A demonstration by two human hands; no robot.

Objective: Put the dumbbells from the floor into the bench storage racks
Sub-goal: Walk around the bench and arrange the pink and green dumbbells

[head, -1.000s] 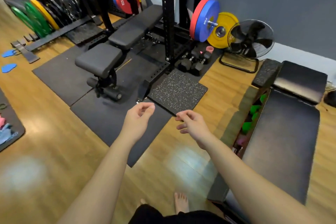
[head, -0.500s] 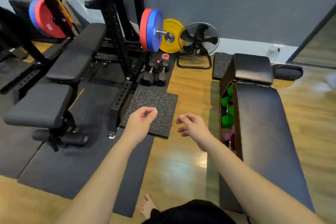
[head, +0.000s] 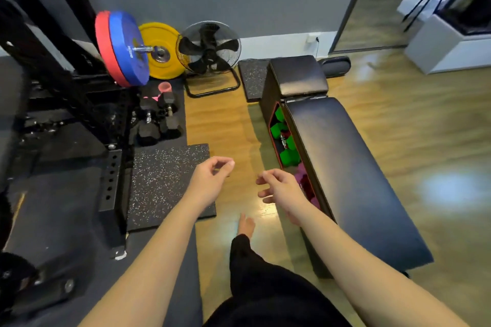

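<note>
Black hex dumbbells (head: 156, 122) lie in a cluster on the dark mat beside the rack's foot, with a pink dumbbell (head: 164, 87) standing behind them. To the right stands the black padded bench (head: 342, 164); its open side rack holds green dumbbells (head: 284, 138) and purple ones (head: 303, 180) lower down. My left hand (head: 211, 180) hovers over the speckled mat's corner, fingers loosely curled, holding nothing. My right hand (head: 281, 188) hangs just left of the bench's rack, fingers apart and empty.
A black power rack (head: 79, 93) fills the left, carrying red and blue plates (head: 119, 48). A yellow plate (head: 162, 50) and a floor fan (head: 210, 53) lean at the wall. A speckled mat (head: 167, 180) lies on the wooden floor. My bare foot (head: 245, 225) steps forward between mat and bench.
My view has swung right and moved closer to the bench and the dumbbells. Both hands stay raised and empty. A foot has stepped forward.
</note>
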